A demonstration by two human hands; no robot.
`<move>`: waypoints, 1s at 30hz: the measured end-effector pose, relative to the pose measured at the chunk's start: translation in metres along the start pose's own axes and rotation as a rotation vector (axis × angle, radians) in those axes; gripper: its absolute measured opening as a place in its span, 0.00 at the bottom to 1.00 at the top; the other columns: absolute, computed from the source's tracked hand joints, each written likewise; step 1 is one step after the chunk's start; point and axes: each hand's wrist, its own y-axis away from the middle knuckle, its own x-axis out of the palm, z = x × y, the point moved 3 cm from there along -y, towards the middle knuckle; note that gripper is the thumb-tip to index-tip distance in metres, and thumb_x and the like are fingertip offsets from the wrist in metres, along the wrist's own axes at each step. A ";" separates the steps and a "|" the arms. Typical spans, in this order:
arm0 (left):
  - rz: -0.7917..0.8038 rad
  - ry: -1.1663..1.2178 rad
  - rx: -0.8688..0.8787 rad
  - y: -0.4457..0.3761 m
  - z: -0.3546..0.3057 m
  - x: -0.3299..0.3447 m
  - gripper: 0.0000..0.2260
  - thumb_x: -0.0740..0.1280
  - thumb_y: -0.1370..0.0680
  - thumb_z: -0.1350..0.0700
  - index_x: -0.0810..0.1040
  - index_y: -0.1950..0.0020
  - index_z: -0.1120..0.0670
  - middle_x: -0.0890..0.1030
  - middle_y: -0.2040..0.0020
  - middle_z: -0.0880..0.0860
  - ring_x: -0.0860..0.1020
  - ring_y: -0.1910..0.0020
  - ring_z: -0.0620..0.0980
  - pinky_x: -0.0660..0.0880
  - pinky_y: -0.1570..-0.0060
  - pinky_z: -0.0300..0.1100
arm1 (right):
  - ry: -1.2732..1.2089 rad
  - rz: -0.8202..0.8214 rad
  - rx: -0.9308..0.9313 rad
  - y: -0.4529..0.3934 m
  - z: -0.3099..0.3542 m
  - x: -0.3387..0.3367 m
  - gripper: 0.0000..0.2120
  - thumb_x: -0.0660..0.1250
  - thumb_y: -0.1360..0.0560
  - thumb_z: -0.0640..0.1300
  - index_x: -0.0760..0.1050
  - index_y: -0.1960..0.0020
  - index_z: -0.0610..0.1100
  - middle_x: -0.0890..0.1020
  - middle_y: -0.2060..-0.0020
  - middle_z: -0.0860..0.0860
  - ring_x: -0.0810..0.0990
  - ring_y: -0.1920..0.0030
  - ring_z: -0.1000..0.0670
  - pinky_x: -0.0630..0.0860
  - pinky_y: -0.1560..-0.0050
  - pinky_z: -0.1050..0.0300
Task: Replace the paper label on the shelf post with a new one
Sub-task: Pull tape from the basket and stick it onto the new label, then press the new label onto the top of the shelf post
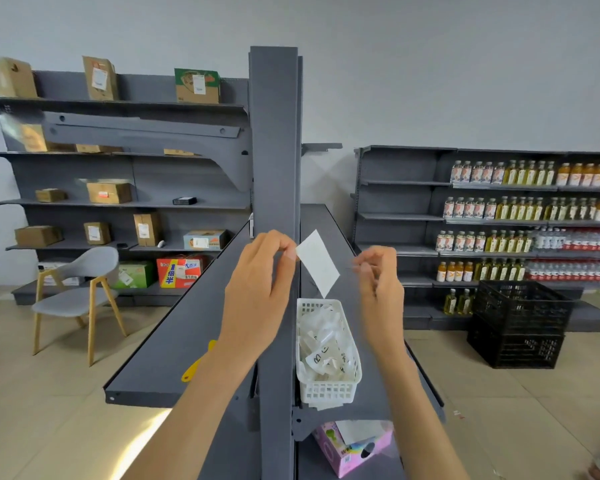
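While pinched by one left hand (257,268), one paper label (317,263) beside one shelf post (273,140)

Red carton (179,270), bottom shelf: large Chinese characters, yellow panel. Paper slips in white basket (328,355): handwriting, illegible. Other labels unreadable.
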 end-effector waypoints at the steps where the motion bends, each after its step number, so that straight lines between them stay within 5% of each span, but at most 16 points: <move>1: -0.009 0.004 0.003 -0.001 -0.001 0.000 0.07 0.59 0.17 0.55 0.74 0.52 0.51 0.78 0.53 0.45 0.77 0.49 0.50 0.76 0.51 0.52 | -0.047 -0.036 -0.074 0.000 0.021 -0.005 0.08 0.57 0.17 0.36 0.70 0.46 0.48 0.81 0.52 0.52 0.81 0.51 0.51 0.74 0.53 0.62; 4: -0.044 0.013 0.009 -0.004 -0.003 -0.001 0.07 0.60 0.19 0.53 0.76 0.52 0.50 0.78 0.51 0.43 0.77 0.47 0.48 0.75 0.50 0.46 | -0.056 0.098 -0.268 0.002 0.064 -0.009 0.06 0.62 0.19 0.44 0.72 0.42 0.51 0.80 0.49 0.55 0.79 0.46 0.52 0.73 0.47 0.63; 7: -0.101 0.065 -0.002 -0.006 -0.007 -0.005 0.08 0.61 0.20 0.51 0.79 0.50 0.50 0.79 0.49 0.43 0.77 0.44 0.46 0.74 0.47 0.38 | 0.191 0.266 -0.387 0.005 0.077 -0.002 0.20 0.71 0.25 0.52 0.70 0.35 0.56 0.77 0.47 0.62 0.75 0.42 0.59 0.69 0.44 0.70; 10: -0.133 0.103 -0.001 -0.008 -0.013 -0.009 0.08 0.63 0.21 0.50 0.80 0.51 0.50 0.80 0.47 0.42 0.78 0.42 0.45 0.72 0.45 0.32 | 0.262 0.262 -0.417 0.003 0.084 0.007 0.26 0.72 0.26 0.50 0.65 0.33 0.62 0.75 0.49 0.63 0.74 0.45 0.61 0.73 0.47 0.69; 13: -0.137 0.106 0.038 -0.011 -0.017 -0.012 0.04 0.66 0.21 0.53 0.80 0.51 0.49 0.79 0.46 0.41 0.77 0.41 0.45 0.69 0.43 0.27 | 0.178 0.276 -0.389 0.002 0.090 0.015 0.25 0.68 0.21 0.43 0.62 0.32 0.64 0.76 0.53 0.62 0.78 0.49 0.56 0.79 0.49 0.57; 18: -0.159 0.208 0.072 -0.024 -0.017 -0.019 0.11 0.65 0.19 0.54 0.76 0.37 0.48 0.75 0.39 0.42 0.75 0.37 0.42 0.70 0.40 0.31 | -0.064 0.205 -0.253 -0.012 0.099 0.019 0.23 0.66 0.20 0.38 0.66 0.34 0.61 0.80 0.54 0.56 0.80 0.53 0.54 0.78 0.56 0.64; 21: -0.135 0.291 0.062 -0.043 -0.016 -0.027 0.15 0.65 0.19 0.56 0.74 0.33 0.45 0.79 0.44 0.44 0.79 0.42 0.43 0.75 0.47 0.33 | -0.164 0.213 -0.182 -0.022 0.104 0.021 0.21 0.65 0.20 0.38 0.68 0.33 0.57 0.81 0.52 0.53 0.81 0.50 0.57 0.78 0.57 0.68; 24: -0.077 0.349 0.070 -0.060 -0.018 -0.034 0.15 0.65 0.18 0.57 0.76 0.33 0.46 0.82 0.54 0.45 0.81 0.49 0.41 0.76 0.55 0.29 | -0.197 0.215 -0.163 -0.033 0.108 0.025 0.19 0.64 0.19 0.39 0.69 0.33 0.57 0.81 0.51 0.52 0.83 0.50 0.54 0.79 0.58 0.64; 28: -0.068 0.406 0.084 -0.080 -0.012 -0.042 0.10 0.65 0.18 0.56 0.81 0.39 0.45 0.85 0.54 0.47 0.84 0.49 0.48 0.81 0.57 0.43 | -0.197 0.223 -0.182 -0.047 0.117 0.034 0.16 0.62 0.18 0.40 0.71 0.36 0.58 0.84 0.53 0.53 0.84 0.50 0.53 0.83 0.57 0.57; 30: -0.081 0.411 0.101 -0.092 -0.009 -0.047 0.10 0.65 0.18 0.55 0.81 0.41 0.44 0.85 0.54 0.46 0.84 0.50 0.47 0.81 0.59 0.42 | -0.219 0.223 -0.196 -0.055 0.123 0.039 0.16 0.62 0.18 0.38 0.71 0.37 0.57 0.84 0.53 0.52 0.85 0.50 0.52 0.82 0.59 0.58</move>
